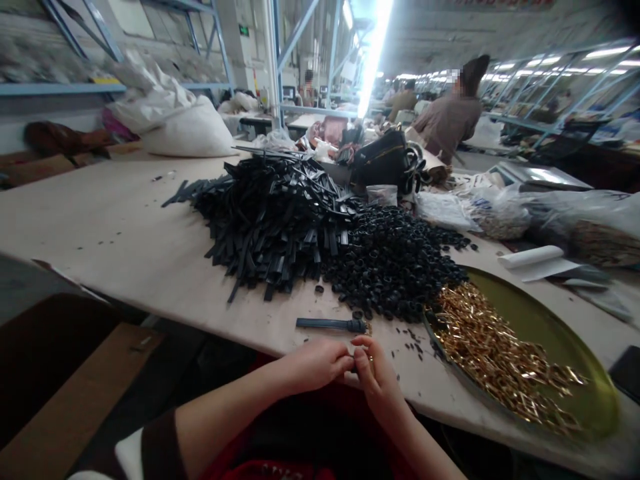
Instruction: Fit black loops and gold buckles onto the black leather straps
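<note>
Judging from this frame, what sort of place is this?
Probably a leather-goods workshop: a heap of black straps, a tray of gold-coloured metal pieces, and a black bag share the worktable.

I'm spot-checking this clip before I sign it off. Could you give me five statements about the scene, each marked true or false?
1. The left hand and right hand are close together at the table's near edge. True.
2. The gold-coloured metal pieces lie in a blue box. False: they lie on a yellow-green tray.
3. A single dark strap lies on the table just beyond the hands. True.
4. The small black rings are spread out singly, with no heap. False: most are heaped, with a few loose around the edges.
5. The pile of black strips is to the right of the tray. False: it is to the left.
</note>
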`<state>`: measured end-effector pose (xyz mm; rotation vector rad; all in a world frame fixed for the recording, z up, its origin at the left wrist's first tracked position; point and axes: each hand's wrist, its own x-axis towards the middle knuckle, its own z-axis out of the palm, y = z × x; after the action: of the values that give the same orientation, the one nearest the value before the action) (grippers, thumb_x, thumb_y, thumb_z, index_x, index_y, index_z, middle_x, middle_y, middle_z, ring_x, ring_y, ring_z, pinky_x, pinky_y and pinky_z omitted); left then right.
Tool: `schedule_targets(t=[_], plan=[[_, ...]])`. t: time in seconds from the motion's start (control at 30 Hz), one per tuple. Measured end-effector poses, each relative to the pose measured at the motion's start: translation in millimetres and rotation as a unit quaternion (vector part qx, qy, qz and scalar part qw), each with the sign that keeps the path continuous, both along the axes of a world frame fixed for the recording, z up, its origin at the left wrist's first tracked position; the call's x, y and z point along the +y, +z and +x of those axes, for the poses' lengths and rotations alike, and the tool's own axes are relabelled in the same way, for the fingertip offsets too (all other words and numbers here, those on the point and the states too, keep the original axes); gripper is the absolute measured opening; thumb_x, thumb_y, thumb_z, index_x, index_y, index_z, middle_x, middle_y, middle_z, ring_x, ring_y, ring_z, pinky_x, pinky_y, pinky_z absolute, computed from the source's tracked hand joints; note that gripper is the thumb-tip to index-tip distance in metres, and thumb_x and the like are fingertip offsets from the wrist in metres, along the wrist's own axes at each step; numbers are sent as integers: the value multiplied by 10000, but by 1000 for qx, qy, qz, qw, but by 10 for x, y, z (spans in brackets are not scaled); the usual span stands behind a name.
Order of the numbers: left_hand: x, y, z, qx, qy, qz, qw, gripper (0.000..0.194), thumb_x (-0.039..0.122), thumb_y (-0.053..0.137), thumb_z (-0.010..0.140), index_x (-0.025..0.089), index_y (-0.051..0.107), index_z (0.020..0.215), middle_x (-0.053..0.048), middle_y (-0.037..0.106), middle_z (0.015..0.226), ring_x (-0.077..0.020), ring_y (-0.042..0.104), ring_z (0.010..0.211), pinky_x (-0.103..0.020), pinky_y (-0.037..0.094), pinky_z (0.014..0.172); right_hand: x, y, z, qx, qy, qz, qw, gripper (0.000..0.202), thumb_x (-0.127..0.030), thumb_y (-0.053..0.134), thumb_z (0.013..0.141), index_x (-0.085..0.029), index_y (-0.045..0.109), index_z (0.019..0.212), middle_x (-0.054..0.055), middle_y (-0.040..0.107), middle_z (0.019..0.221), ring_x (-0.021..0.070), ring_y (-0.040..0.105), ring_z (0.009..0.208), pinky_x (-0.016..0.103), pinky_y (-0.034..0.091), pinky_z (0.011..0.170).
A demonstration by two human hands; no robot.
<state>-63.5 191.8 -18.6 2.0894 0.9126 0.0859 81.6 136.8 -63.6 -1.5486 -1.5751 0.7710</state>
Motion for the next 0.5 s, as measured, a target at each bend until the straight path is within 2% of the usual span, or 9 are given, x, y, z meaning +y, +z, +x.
schedule_targets(t=[0.1, 0.17, 0.2, 0.27, 0.33, 0.37, 0.43, 0.5], plan=[[224, -52, 21, 39, 38, 191, 980, 245, 363, 481, 828, 172, 629, 793, -48, 649, 800, -183, 589, 761, -262, 430, 682, 243, -122, 119, -178, -57, 64, 980, 270, -401, 399, 853, -176, 533, 917, 87, 612, 859, 230, 569, 802, 362, 429, 714], [427, -29, -43, 47, 68, 271, 959, 198, 341, 506, 824, 185, 616, 875, -45, 636, 863, -188, 579, 834, -274, 428, 741, 348, -191, 181, -263, -70, 118, 955, 256, -387, 445, 834, -176, 566, 914, 107, 608, 954, 256, 550, 891, 397, 400, 784], [555, -5, -94, 59, 100, 305, 945, 184, 323, 503, 829, 185, 604, 897, -44, 625, 878, -187, 573, 849, -279, 426, 754, 377, -222, 199, -285, -70, 139, 946, 254, -379, 451, 834, -179, 571, 935, 109, 603, 990, 259, 543, 919, 403, 389, 804], [854, 53, -213, 108, 203, 364, 903, 183, 297, 502, 831, 169, 574, 939, -61, 602, 907, -199, 562, 867, -297, 423, 760, 397, -274, 211, -308, -67, 163, 935, 267, -379, 454, 835, -182, 567, 975, 106, 600, 1025, 259, 537, 946, 405, 377, 821], [1158, 101, -324, 166, 300, 400, 850, 233, 299, 529, 808, 139, 546, 976, -91, 584, 927, -227, 557, 872, -321, 421, 745, 390, -308, 204, -314, -67, 167, 932, 285, -393, 456, 833, -180, 561, 989, 108, 599, 1033, 259, 534, 953, 407, 371, 829], [1281, 118, -371, 187, 319, 403, 837, 220, 285, 534, 800, 131, 545, 957, -94, 584, 906, -231, 562, 850, -320, 421, 726, 384, -317, 201, -312, -70, 165, 933, 292, -400, 454, 833, -178, 557, 992, 109, 598, 1036, 260, 533, 956, 409, 370, 832], [1409, 148, -442, 208, 326, 401, 830, 141, 239, 503, 806, 133, 551, 886, -85, 586, 847, -220, 573, 796, -306, 416, 695, 373, -320, 198, -298, -75, 160, 938, 303, -408, 453, 833, -176, 546, 1003, 115, 590, 1049, 261, 528, 967, 415, 370, 839], [1328, 183, -497, 196, 328, 402, 832, 113, 216, 451, 825, 149, 542, 827, -67, 583, 804, -199, 575, 757, -289, 409, 685, 361, -298, 201, -272, -82, 157, 946, 310, -401, 462, 830, -173, 530, 1028, 127, 572, 1079, 267, 513, 993, 431, 366, 850]])
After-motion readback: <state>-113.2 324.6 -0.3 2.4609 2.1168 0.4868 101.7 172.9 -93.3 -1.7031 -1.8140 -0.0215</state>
